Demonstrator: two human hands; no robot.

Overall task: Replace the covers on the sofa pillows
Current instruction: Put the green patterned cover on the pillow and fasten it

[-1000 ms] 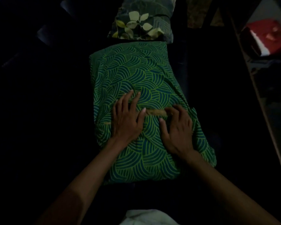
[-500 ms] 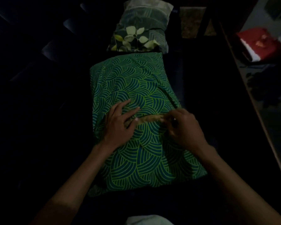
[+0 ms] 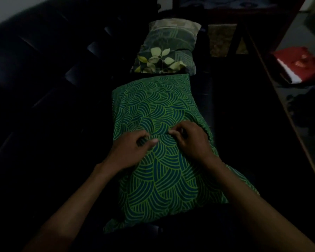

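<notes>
Fingers (image 3: pixel 154 141) of both hands now curled, pinching cover (image 3: pixel 164 179) along its mid seam; tan gap seen a moment ago is gone. Left hand (image 3: pixel 133 151), right hand (image 3: pixel 191 140) close together. Closure likely nearly finished. Pillow lies mid-sofa (image 3: pixel 44 88), leaf pillow (image 3: pixel 165 50) beyond.

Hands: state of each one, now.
Left hand: pinching the green cover at its seam.
Right hand: pinching the same cover.
</notes>
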